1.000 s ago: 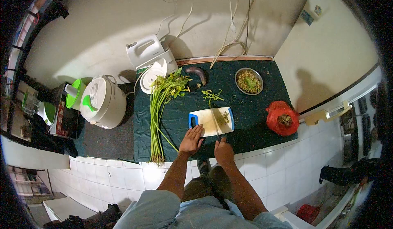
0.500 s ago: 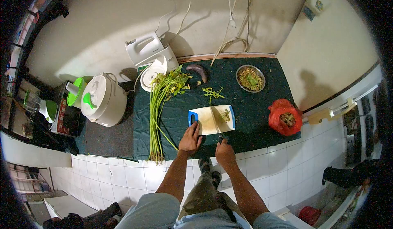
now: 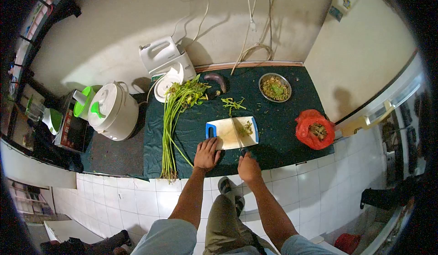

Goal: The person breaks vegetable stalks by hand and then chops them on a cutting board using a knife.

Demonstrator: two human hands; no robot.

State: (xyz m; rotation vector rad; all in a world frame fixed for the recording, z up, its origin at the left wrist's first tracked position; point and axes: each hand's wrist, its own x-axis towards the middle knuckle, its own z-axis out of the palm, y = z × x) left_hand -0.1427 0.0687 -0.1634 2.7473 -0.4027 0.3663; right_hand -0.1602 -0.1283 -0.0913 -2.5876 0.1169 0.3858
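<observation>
My left hand (image 3: pixel 207 154) lies palm down with fingers stretched out, its fingertips at the near left corner of a white cutting board (image 3: pixel 223 134) with blue ends. In my right hand (image 3: pixel 249 167) is the dark handle of a knife (image 3: pixel 237 134), whose blade slants across the board. Chopped green bits (image 3: pixel 246 128) lie on the board, right of the blade. Just beyond the board is a small pile of cut green stems (image 3: pixel 233 103). To the left, a long bunch of leafy green stems (image 3: pixel 169 132) rests on the dark green cloth (image 3: pixel 273 127).
At the back stand a white hand mixer (image 3: pixel 159 50) and an eggplant (image 3: pixel 216 79). A metal bowl (image 3: pixel 275 87) holds chopped greens. A red plastic bag (image 3: pixel 315 129) with scraps sits at the right edge. A white rice cooker (image 3: pixel 114 111) is on the left.
My left hand has flattened slightly at the board's corner. The knife stays over the board in my right hand. The whole view has shifted a little.
</observation>
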